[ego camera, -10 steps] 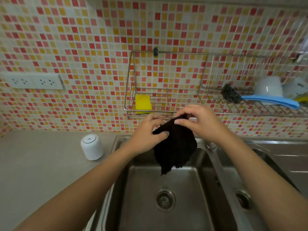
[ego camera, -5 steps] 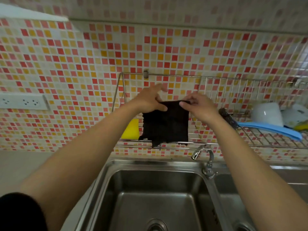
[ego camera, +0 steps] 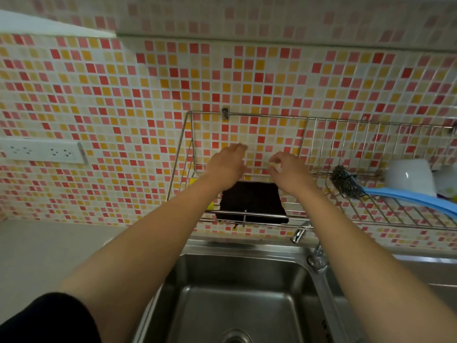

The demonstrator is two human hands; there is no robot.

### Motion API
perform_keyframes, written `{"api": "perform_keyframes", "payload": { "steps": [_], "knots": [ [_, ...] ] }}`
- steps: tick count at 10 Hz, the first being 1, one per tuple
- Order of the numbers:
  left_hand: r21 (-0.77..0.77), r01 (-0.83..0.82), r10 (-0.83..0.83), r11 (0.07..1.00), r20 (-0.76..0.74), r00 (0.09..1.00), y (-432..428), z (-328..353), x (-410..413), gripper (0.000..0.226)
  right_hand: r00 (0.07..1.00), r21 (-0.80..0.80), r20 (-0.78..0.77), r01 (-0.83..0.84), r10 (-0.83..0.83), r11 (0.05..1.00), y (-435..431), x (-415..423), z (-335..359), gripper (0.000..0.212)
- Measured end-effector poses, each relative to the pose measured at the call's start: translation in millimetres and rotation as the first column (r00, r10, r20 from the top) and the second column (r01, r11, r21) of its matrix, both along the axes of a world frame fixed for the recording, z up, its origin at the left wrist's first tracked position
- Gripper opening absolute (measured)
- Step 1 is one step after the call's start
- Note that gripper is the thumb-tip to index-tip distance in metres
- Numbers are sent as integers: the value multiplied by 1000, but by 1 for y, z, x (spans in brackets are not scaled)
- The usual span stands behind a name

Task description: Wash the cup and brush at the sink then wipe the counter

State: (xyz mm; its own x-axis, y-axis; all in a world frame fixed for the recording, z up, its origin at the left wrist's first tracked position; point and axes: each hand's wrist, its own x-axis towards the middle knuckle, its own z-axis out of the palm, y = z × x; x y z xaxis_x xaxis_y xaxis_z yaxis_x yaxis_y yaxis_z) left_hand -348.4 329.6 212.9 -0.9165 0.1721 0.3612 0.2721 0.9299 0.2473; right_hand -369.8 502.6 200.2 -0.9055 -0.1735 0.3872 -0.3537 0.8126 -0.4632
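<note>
Your left hand (ego camera: 226, 167) and right hand (ego camera: 288, 169) hovered with fingers loosely spread, holding nothing, above the black cloth (ego camera: 252, 203) draped in the wire rack (ego camera: 371, 216) — the brush (ego camera: 376, 189) and white cup (ego camera: 409, 179) sat farther right in it, above the sink (ego camera: 235, 293).

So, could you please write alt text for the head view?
Both hands, left and right, reach open over a black cloth draped on a wire rack above a steel sink; a blue-handled brush and white cup sit right.
</note>
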Motion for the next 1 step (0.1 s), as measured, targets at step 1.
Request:
{"api": "perform_keyframes", "payload": {
  "steps": [1],
  "knots": [
    [114, 21, -12, 993, -80, 997, -4, -6, 24, 27, 997, -71, -80, -15, 9, 997, -13, 23, -4, 17]
  ]
}}
